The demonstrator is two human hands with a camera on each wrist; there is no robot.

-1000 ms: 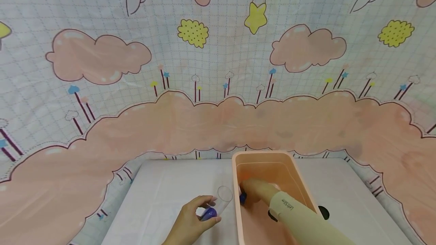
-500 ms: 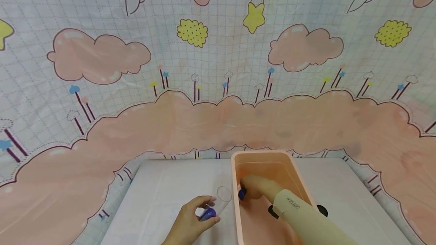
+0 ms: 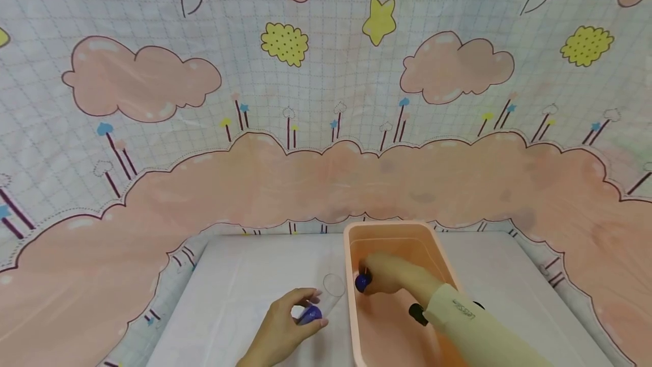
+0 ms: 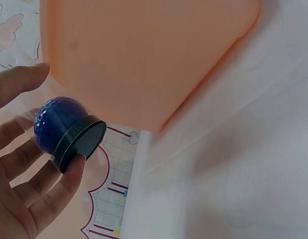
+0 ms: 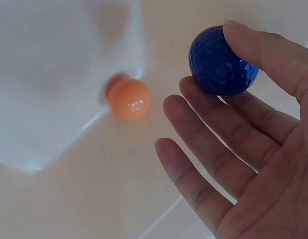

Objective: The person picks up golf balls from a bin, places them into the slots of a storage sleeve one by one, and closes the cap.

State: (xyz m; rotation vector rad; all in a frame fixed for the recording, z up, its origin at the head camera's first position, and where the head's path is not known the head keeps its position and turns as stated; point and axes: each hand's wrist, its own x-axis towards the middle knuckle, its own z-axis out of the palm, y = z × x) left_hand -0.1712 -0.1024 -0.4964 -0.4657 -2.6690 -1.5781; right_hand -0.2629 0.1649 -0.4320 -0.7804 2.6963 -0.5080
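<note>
Inside peach bin (image 3: pixel 382 330): right hand (image 5: pixel 251 154) pinching blue golf ball (image 5: pixel 219 62)
Beside bin: left hand (image 3: pixel 282 321) curled round clear tube (image 3: pixel 330 301)

A pale gridded sheet (image 3: pixel 316 84) printed with pink clouds (image 3: pixel 145 79) and a yellow star (image 3: pixel 380 20) hangs behind a white table (image 3: pixel 254 271); a wide peach band (image 3: pixel 326 180) with scalloped edges crosses the sheet.
</note>
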